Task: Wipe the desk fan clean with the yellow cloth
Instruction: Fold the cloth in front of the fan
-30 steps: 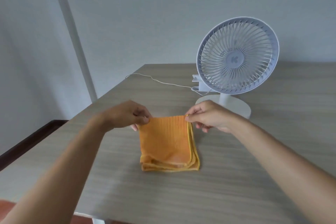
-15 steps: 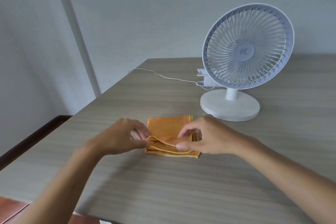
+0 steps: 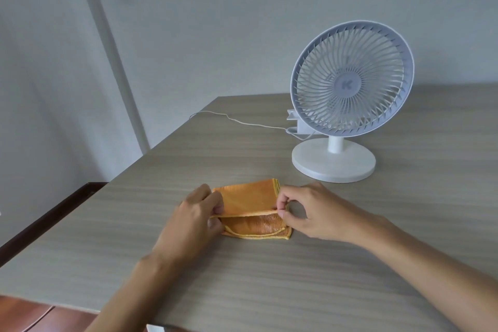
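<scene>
Since half a second ago, both hands have drawn apart to the cloth's side edges. On the wooden desk (image 3: 269, 291) stands the white desk fan (image 3: 347, 94), upright, beyond the folded yellow cloth (image 3: 250, 197). Left hand (image 3: 194, 221) and right hand (image 3: 312, 210) each pinch its top layer's front edge, lifting it.

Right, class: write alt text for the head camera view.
Two bare hands, left and right, pinch a folded yellow cloth lying on a wood-grain table. Behind it stands a white desk fan, untouched, its white cable trailing left.
</scene>
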